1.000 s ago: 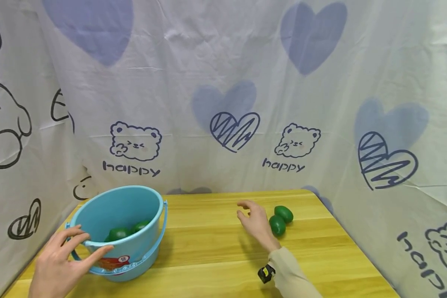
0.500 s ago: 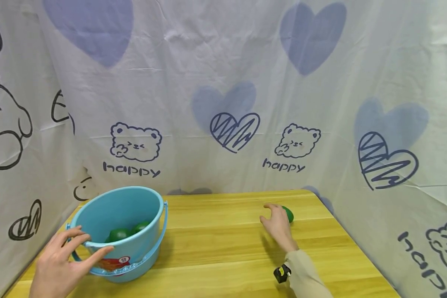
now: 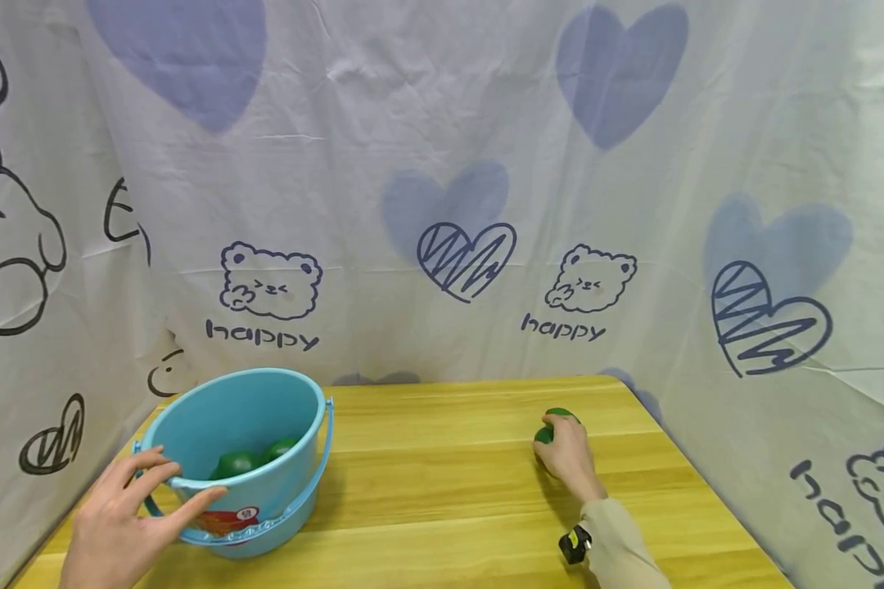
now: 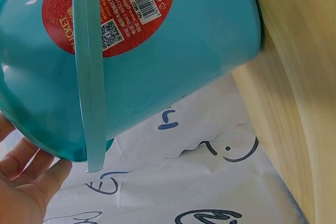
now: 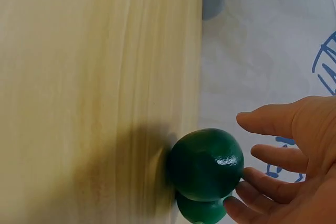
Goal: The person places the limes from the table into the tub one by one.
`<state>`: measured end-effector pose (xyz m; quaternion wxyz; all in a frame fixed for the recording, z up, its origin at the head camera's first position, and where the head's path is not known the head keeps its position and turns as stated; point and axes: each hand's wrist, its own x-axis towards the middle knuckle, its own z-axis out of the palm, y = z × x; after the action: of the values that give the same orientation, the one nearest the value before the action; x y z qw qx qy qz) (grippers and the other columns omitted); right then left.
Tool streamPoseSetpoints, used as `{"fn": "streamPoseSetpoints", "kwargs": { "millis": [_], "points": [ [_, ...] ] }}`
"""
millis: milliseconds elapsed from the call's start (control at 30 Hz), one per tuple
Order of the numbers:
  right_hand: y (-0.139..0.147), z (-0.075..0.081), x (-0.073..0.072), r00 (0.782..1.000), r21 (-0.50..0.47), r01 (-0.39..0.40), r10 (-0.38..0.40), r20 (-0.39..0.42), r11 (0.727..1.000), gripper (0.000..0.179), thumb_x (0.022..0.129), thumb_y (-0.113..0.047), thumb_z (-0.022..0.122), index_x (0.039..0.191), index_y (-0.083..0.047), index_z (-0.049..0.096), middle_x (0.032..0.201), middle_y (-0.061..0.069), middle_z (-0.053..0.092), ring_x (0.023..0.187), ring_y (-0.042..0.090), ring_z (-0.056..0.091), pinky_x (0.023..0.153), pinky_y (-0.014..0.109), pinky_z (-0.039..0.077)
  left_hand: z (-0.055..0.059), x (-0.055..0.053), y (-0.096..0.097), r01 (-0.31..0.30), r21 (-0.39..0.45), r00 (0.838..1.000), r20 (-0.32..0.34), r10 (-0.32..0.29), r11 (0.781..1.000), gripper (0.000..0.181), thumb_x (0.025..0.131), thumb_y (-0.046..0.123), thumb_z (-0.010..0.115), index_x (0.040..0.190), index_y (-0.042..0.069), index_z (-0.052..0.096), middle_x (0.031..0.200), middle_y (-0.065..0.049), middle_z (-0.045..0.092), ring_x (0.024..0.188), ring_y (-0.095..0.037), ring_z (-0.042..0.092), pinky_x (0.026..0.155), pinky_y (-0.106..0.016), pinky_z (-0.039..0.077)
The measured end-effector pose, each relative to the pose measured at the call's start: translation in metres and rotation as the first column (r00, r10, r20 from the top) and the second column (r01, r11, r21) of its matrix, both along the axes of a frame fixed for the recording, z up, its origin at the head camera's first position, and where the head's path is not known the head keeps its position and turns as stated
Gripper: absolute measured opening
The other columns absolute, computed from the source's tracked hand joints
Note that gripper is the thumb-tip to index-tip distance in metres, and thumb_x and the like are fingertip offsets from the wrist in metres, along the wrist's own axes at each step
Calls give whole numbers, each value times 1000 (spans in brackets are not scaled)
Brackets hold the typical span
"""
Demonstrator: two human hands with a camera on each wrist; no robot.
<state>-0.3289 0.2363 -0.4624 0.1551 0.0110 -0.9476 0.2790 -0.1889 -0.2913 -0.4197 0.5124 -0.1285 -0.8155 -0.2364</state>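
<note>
A light-blue bucket [image 3: 228,393] with a red label stands on the table at the left. My left hand [image 3: 121,511] holds its rim, the thumb along the outer side; the left wrist view shows the fingertips right at the rim. Inside the bucket lie smooth green oval fruits [image 3: 236,464]. Over at the right, my right hand [image 3: 570,456] reaches over two more such fruits, partly hiding them in the head view. In the right wrist view the thumb and fingers are spread beside the nearer fruit [image 5: 205,163], some fingertips right at its side, with the other fruit [image 5: 202,211] behind it.
The yellow wood-grain table [image 3: 412,491] stretches between bucket and fruits. A white curtain [image 3: 368,204] with hearts and bears hangs around its back and sides. The bucket's handle [image 3: 322,466] is folded down over its front. A black device [image 3: 575,544] sits at my right wrist.
My right hand has moved right, then over the two green fruits, its fingers coming down around them. My left hand and the bucket have stayed in place.
</note>
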Motion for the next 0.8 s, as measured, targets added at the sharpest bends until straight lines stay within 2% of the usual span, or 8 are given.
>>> {"fn": "streamPoseSetpoints", "kwargs": {
  "millis": [300, 500, 667, 800],
  "points": [
    [4, -4, 0, 1000, 35, -8, 7, 14, 999, 47, 81, -8, 75, 124, 4, 63, 124, 27, 60, 111, 47, 58, 89, 59, 51, -2, -3, -1, 14, -6, 1000, -27, -14, 1000, 69, 51, 63, 88, 79, 2, 71, 96, -15, 65, 97, -23, 52, 91, 2, 26],
    [5, -5, -1, 998, 24, -32, 31, 46, 999, 52, 78, -6, 78, 127, 3, 61, 131, 31, 51, 112, 50, 56, 87, 60, 51, -1, -2, 0, 26, -2, 999, -34, -26, 1000, 69, 52, 62, 88, 80, 1, 70, 95, -15, 64, 97, -20, 52, 91, 2, 26],
    [5, -7, -3, 997, 32, -48, 46, 58, 998, 54, 75, -3, 77, 127, 0, 61, 133, 27, 53, 113, 47, 58, 86, 59, 52, 1, -1, 0, 33, -4, 999, -23, -33, 999, 70, 55, 62, 87, 79, -1, 69, 95, -16, 63, 98, -17, 51, 93, 3, 25],
    [3, -8, -4, 995, 42, -85, 82, 59, 995, 53, 74, -2, 75, 125, -2, 62, 135, 24, 53, 113, 45, 58, 86, 58, 52, 1, 0, 0, 34, -3, 999, -20, -34, 999, 68, 54, 58, 89, 80, -1, 69, 94, -16, 63, 98, -15, 51, 92, 3, 25]
  ]
}}
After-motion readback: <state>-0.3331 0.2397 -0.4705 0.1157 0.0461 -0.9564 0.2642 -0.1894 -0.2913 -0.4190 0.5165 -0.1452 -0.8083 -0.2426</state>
